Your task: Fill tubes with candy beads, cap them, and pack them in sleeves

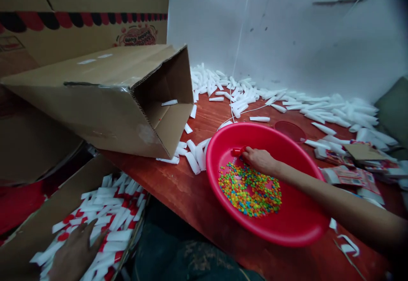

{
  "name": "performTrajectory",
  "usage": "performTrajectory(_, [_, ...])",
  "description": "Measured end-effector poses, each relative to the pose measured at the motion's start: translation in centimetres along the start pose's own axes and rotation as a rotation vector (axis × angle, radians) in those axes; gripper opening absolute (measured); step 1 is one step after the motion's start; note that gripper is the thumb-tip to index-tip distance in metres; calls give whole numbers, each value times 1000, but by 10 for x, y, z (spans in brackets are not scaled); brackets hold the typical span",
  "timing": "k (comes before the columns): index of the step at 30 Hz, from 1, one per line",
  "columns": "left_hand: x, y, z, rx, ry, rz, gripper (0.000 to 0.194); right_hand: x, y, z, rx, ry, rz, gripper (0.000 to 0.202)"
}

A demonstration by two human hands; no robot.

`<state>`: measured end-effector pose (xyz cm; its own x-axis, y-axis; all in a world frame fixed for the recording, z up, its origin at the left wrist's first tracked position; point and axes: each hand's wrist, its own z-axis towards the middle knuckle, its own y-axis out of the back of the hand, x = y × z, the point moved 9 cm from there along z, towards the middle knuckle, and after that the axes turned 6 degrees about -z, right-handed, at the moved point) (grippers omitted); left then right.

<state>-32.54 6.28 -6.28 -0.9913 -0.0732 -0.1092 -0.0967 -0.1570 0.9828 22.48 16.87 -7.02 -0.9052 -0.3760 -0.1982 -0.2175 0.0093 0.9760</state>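
Note:
My right hand [259, 160] is inside a red plastic basin [299, 225] on the wooden table, closed on a small red cap-like piece [237, 151] just above a heap of small multicoloured candy beads [250, 189]. My left hand [75, 253] lies flat, fingers apart, on white tubes with red caps [108, 217] that fill an open cardboard box [35, 230] at the lower left, below the table edge.
A large cardboard carton [105, 98] lies on its side, its open mouth facing the basin, one white tube inside. Several loose white tubes [242, 94] are strewn along the white wall. Printed packets [353, 174] and a red lid [290, 130] lie to the right.

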Motion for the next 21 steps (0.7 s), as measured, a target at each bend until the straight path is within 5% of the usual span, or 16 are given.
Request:
performTrajectory(2, [-43, 8, 5, -56, -119, -32, 42, 6, 2, -2, -1, 30, -2, 27])
performTrajectory(8, [-231, 5, 34, -25, -582, -216, 33, 69, 17, -28, 14, 260, 20, 24])
performTrajectory(11, [-297, -6, 50, 12, -790, -182, 36, 102, 24, -38, 27, 366, 133, 21])
performTrajectory(15, [-337, -23, 69, 73, -906, -102, 35, 102, 24, -39, 92, 314, 652, 16])
performTrajectory(21, [-336, -12, 75, 55, -842, -345, 28, 67, 16, -45, 160, 92, 1450, 30])
